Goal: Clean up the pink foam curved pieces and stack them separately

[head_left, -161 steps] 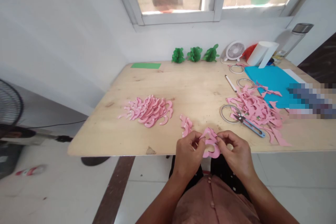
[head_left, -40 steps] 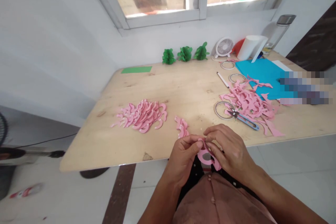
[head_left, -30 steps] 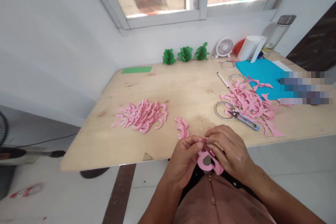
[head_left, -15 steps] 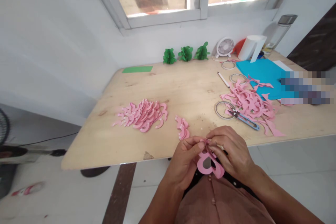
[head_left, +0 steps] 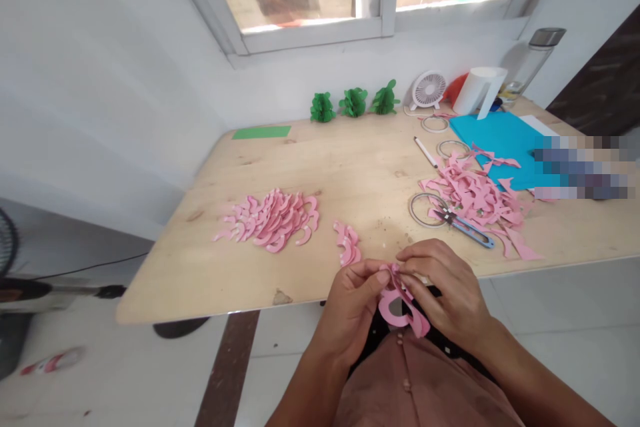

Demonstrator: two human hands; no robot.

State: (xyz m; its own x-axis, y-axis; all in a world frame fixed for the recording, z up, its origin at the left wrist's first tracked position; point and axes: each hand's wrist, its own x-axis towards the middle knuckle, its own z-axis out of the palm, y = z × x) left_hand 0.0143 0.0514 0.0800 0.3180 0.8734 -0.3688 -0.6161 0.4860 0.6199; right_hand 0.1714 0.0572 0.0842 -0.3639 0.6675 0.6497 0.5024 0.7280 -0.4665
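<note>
At the table's front edge, my left hand pinches the top of a pink paper piece between thumb and fingers. My right hand grips the same piece from the other side, with thumb and fingertips close together. The piece hangs in curved loops below my fingers, over my lap, and its pinched part is mostly hidden. Just beyond my left hand lies a small stack of curved pink paper strips. Further left spreads a larger heap of curved strips.
Blue-handled thread snips lie beside a wire coil and pink paper scraps. Blue sheets and a white pen are behind. Along the wall stand green paper ornaments, a small fan and a glass bottle.
The hanging loops of the pink paper piece have turned and shifted slightly right between my hands. My right fingers have moved slightly, and both hands keep hold.
</note>
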